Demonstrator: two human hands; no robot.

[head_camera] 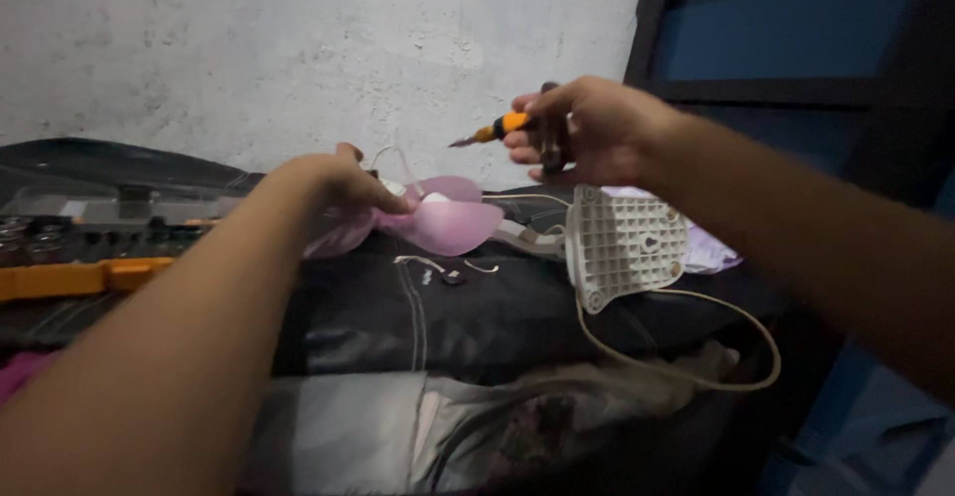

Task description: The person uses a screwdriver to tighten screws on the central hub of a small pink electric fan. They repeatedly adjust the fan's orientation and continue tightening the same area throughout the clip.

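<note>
A screwdriver (497, 128) with an orange collar sat gripped in the right hand (582, 130), held up in the air with its tip pointing left. The left hand (333, 186) lay closed on a pink plastic shell (448, 222) resting on dark cloth (398, 307). Just beside the shell stood a white ribbed plate (627, 242) trailing a cream cord (696, 357). An orange tool case (80, 277) lay far left.

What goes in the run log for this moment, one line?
left hand: on pink cover | right hand: holds screwdriver, raised | white base: on dark cloth, cord attached | small parts: loose on cloth
</note>
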